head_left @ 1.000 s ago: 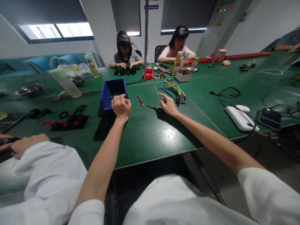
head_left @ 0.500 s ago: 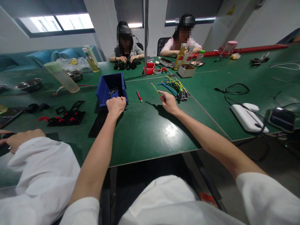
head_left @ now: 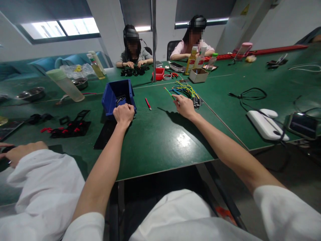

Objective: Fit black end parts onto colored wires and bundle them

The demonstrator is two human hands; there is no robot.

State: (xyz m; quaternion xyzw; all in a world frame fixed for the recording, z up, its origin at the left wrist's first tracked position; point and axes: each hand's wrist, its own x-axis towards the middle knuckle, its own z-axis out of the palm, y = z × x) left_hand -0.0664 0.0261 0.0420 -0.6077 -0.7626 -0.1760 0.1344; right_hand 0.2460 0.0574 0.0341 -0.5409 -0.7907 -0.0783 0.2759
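My left hand (head_left: pixel 124 114) is closed like a fist at the low front edge of a blue bin (head_left: pixel 106 98). Its fingertips are hidden, so I cannot tell what they grip. Small dark pieces (head_left: pixel 120 99) lie inside the bin. Between thumb and fingers, my right hand (head_left: pixel 185 105) pinches a thin green-yellow wire (head_left: pixel 169 92), whose reddish end points up and left. A bundle of yellow, green and blue wires (head_left: pixel 187 88) with dark ends lies just behind that hand. On the green table (head_left: pixel 155 144), a short red wire (head_left: pixel 148 103) with a metal lug rests between my hands.
Left of the bin are black-and-red parts (head_left: pixel 70 129) and a dark flat slab (head_left: pixel 104 135). A neighbour's sleeve (head_left: pixel 47 187) is close on my left. Rightward lie a white device (head_left: pixel 267 125) and a black cable (head_left: pixel 247 95). A small box (head_left: pixel 199 76) and a pole (head_left: pixel 154 50) stand farther back.
My left hand has drawn back from over the bin to its front edge, showing more of the dark pieces. My right hand still holds the wire. The view has shifted slightly.
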